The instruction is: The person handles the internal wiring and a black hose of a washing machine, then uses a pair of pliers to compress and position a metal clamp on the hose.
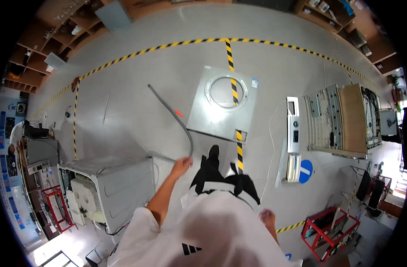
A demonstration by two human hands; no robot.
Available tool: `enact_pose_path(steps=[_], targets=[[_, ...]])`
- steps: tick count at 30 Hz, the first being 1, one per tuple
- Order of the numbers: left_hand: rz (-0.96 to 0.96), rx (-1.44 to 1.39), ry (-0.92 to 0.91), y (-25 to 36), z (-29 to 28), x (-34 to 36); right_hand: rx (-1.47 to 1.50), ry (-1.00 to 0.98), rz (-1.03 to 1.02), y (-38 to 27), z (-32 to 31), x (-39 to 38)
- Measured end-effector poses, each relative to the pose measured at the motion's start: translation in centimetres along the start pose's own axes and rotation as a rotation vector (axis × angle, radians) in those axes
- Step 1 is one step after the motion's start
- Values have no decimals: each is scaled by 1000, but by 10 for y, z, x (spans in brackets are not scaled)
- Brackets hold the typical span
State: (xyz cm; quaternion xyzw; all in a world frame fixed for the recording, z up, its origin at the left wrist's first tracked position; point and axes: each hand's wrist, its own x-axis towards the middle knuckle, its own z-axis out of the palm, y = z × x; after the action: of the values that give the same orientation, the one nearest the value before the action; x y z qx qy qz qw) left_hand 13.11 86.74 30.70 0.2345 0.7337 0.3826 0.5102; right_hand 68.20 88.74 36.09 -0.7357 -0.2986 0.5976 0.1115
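My left hand (182, 166) is closed round a bend of a long grey ribbed hose (179, 119), at the left of my legs. One stretch of the hose runs forward along the floor to a free end; another leads left to the grey washing machine casing (125, 183). My right hand (268, 217) hangs beside my right hip, with loosely curled fingers slightly apart and nothing visible in them. Ahead of my feet lies a silver front panel (216, 116) with a round opening. A small orange-red tool or handle (178, 114) rests between hose and panel.
A control panel (293, 133), a detergent drawer (293, 167) and a blue round sign (305, 171) lie on the right. Beyond them stands another opened machine (341, 120). A red frame cart (330, 233) is at lower right. Yellow-black tape (168, 46) marks the floor.
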Motion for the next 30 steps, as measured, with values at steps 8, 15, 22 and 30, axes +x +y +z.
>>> enact_pose_path(steps=[8, 15, 22, 30], targets=[[-185, -179, 164, 90, -7, 42, 18, 44, -90, -185, -8, 78], [-832, -67, 430, -60, 50, -78, -308, -174, 284, -210, -59, 184], [-856, -470, 375, 50, 220, -145, -373, -241, 278, -336, -137, 376], [-787, -552, 419, 76, 269, -107, -401, -216, -337, -580, -5, 402]])
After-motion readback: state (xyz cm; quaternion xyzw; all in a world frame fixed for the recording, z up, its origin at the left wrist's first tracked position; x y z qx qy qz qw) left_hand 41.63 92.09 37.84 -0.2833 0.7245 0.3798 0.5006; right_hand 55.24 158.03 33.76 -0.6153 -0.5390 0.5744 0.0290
